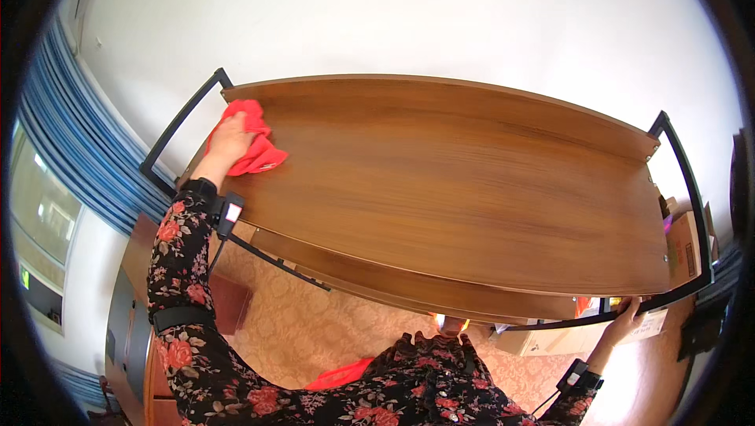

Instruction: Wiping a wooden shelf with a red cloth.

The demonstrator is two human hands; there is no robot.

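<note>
A brown wooden shelf board (448, 190) with a raised back rim spans the view in front of me, held in a black metal frame (684, 172). My left hand (232, 138) presses a crumpled red cloth (255, 158) onto the board's left end, near the back corner. Low on the right, my right hand (625, 321) grips the black frame's front bar beside the board's front corner; its fingertips are partly hidden by the bar and board edge.
Below lies a second wooden shelf (377, 278). Cardboard boxes stand at the right (684, 249) and beneath the shelf (548, 340). A white wall (413, 19) rises behind, blue curtains (88, 125) hang left, and a red item (339, 374) lies low near my body.
</note>
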